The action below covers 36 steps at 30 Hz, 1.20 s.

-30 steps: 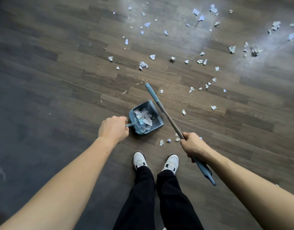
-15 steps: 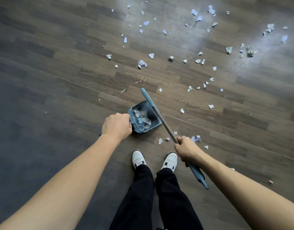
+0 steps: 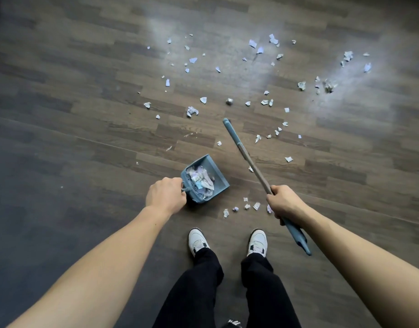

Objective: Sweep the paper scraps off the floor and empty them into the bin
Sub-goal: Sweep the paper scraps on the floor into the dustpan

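A blue dustpan [image 3: 221,182] sits low over the dark wood floor, holding a heap of crumpled paper scraps [image 3: 201,178]. My left hand [image 3: 166,195] grips its short handle from the left. My right hand [image 3: 284,202] grips a long blue and brown broom stick [image 3: 248,159], which slants away to the upper left, its far tip out among the litter. Several loose paper scraps [image 3: 192,111] lie scattered across the floor ahead. A short row of scraps [image 3: 246,206] lies between the pan and my right hand. No bin is in view.
My two white shoes [image 3: 198,241] stand on the floor just behind the pan, below black trousers. A brighter patch of floor [image 3: 345,95] at the far right carries more scraps. The darker floor at the left holds almost none.
The broom has swung to the right, off the dustpan's right edge, and now stands apart from it. The dustpan stays in my left hand's grip.
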Available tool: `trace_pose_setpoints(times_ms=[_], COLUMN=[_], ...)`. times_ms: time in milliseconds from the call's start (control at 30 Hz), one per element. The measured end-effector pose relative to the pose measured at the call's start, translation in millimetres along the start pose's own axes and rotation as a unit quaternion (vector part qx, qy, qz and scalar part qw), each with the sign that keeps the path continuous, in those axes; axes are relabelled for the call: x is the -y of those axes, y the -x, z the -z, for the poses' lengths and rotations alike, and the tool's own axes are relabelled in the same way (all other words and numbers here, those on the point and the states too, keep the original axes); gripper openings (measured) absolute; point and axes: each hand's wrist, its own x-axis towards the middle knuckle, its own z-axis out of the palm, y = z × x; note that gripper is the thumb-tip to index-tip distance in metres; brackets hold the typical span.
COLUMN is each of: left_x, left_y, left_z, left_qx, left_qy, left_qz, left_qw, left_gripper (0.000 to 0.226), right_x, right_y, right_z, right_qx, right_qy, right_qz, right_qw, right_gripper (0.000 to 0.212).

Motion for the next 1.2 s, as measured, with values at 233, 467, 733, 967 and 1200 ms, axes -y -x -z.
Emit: trace_pose_setpoints(times_ms=[233,467,733,967,1200], left_x=[-64,-132,-163,-175,-171], left_y=[11,9,-7,-8,-7], left_z=[-15,-30,-35,-37,-35], left_qx=[-0.012,-0.007,-0.012,-0.010,-0.011], left_qy=[0.029,0.028,0.007,0.000,0.000], left_qz=[0.010,0.021,0.052,0.057,0.060], left_qw=[0.999,0.999,0.999,0.998,0.998], left_gripper=[0.021,0.020,0.021,0.021,0.021], right_x=[-42,-90,-125,-124,-123], right_y=[-16,-43,-74,-78,-59], right_z=[48,89,95,72,87], right_qx=[-0.023,-0.012,0.023,0.075,0.099], right_qy=[0.009,0.016,0.039,0.055,0.045], right_qz=[-0.020,-0.042,-0.060,-0.027,0.023], right_qw=[0.999,0.999,0.997,0.995,0.994], right_gripper=[0.021,0.026,0.023,0.028,0.021])
